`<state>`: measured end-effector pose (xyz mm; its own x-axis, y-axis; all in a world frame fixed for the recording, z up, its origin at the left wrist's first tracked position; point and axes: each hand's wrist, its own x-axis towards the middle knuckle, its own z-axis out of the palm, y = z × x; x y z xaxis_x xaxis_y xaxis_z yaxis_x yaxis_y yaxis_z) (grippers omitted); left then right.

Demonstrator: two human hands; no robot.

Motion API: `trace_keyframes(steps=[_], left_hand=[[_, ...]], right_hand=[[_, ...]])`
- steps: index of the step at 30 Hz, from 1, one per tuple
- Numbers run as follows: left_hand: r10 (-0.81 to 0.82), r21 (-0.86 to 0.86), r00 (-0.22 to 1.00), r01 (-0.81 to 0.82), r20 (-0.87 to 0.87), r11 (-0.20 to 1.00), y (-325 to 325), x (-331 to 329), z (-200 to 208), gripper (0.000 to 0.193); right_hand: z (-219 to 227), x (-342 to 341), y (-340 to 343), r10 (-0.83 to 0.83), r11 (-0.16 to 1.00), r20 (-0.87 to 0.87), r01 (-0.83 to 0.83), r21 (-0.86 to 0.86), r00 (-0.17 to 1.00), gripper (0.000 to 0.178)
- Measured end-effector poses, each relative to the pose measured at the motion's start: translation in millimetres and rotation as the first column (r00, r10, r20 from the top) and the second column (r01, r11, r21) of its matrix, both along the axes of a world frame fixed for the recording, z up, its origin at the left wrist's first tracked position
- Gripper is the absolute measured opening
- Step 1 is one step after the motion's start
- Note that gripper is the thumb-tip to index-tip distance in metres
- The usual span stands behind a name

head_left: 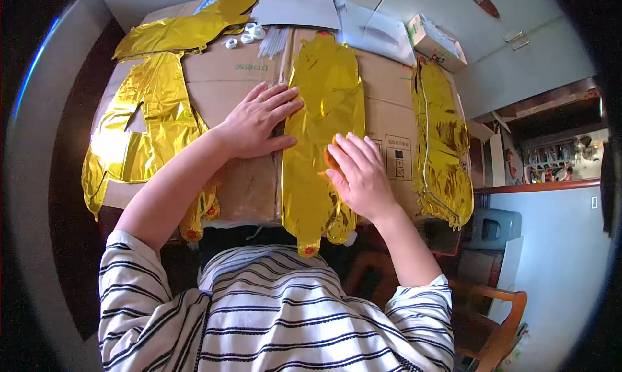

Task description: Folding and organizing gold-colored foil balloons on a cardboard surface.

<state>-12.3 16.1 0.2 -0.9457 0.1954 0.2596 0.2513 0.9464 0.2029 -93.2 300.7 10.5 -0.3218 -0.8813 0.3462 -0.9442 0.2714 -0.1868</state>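
My left hand (259, 126) lies flat and loose, fingertips on the left edge of the gold foil balloon (321, 113), which stretches out on the cardboard (249, 184) before me. My right hand (364, 181) grips a small orange thing (332, 155) against the balloon's right side.

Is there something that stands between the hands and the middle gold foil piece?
Yes, at the right hand: a small orange thing, unclear what, shows under it along the right side of the gold foil piece. At the left hand, nothing visible is in the way; it reaches over the left edge.
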Motion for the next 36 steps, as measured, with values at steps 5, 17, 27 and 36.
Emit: trace_keyframes(steps=[5,17,27,36], left_hand=[[0.007,0.007,1.000,-0.007,0.002,1.000,1.3,-0.4,1.9,0.074],[0.004,-0.037,1.000,-0.003,0.017,0.999,2.6,-5.4,-2.2,0.076],[0.030,-0.025,0.995,-0.032,-0.090,0.999,11.1,-9.8,-9.7,0.082],[0.112,-0.039,0.987,-0.117,-0.116,0.992,18.9,-8.2,-9.6,0.082]], right_hand=[[-1.0,-1.2,6.2,-0.010,1.000,-0.008,0.010,-0.009,1.000,0.039],[-4.5,-4.9,6.4,-0.008,0.998,0.114,0.016,-0.067,0.993,0.039],[-3.7,-7.8,5.7,-0.001,0.998,0.106,0.007,-0.056,0.994,0.041],[5.3,-12.5,4.0,0.024,0.999,0.120,-0.020,-0.030,0.992,0.050]])
